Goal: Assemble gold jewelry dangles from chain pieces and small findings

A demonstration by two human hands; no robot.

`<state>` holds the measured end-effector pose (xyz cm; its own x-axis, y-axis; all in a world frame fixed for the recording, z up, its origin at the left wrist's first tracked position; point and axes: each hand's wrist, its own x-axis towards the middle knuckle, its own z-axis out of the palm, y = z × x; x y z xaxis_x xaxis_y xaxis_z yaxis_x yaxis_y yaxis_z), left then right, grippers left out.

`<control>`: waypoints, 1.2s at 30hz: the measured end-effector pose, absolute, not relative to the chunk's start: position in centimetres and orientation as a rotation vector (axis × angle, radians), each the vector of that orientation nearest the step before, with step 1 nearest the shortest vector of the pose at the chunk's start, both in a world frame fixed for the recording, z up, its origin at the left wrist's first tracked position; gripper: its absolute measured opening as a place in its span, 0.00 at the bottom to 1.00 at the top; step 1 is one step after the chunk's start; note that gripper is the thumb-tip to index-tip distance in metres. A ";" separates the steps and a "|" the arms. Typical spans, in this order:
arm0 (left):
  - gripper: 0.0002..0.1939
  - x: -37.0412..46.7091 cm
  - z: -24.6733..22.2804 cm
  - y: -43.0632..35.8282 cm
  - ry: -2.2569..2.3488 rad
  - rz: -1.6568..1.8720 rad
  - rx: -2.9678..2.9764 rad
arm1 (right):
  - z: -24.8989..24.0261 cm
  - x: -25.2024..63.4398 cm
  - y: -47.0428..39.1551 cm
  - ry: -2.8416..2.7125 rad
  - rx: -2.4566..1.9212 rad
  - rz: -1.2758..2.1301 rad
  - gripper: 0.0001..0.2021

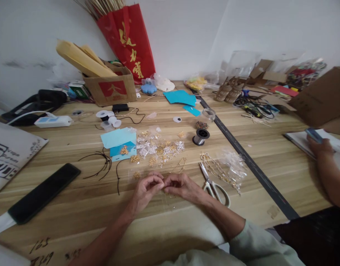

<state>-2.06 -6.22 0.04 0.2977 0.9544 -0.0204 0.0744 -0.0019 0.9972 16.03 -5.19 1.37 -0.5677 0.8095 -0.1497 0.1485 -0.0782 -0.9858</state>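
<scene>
Our left hand [148,188] and right hand [181,184] pinch narrowly; we can't tell on what. A stray knuckle could displace nearby gold pieces [136,175].

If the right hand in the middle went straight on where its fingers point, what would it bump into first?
Probably the left hand: the right hand's fingers point at its fingertips, though I can't tell if they touch already.
</scene>
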 end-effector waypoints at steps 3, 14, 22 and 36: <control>0.13 -1.9 0.0 -6.3 1.053 0.952 1.364 | 1.2 16.0 -5.2 -1.734 -1.039 1.647 0.09; 0.14 -1.5 -1.4 -6.9 0.847 0.815 1.082 | 2.4 17.0 -5.1 -1.925 -1.078 1.328 0.06; 0.13 -1.1 -1.1 -6.6 0.910 0.766 1.084 | 2.1 17.1 -5.1 -2.024 -1.088 1.284 0.06; 0.14 -1.1 -0.7 -6.7 0.923 0.751 1.094 | 4.4 18.8 -6.0 -2.827 -1.297 0.602 0.07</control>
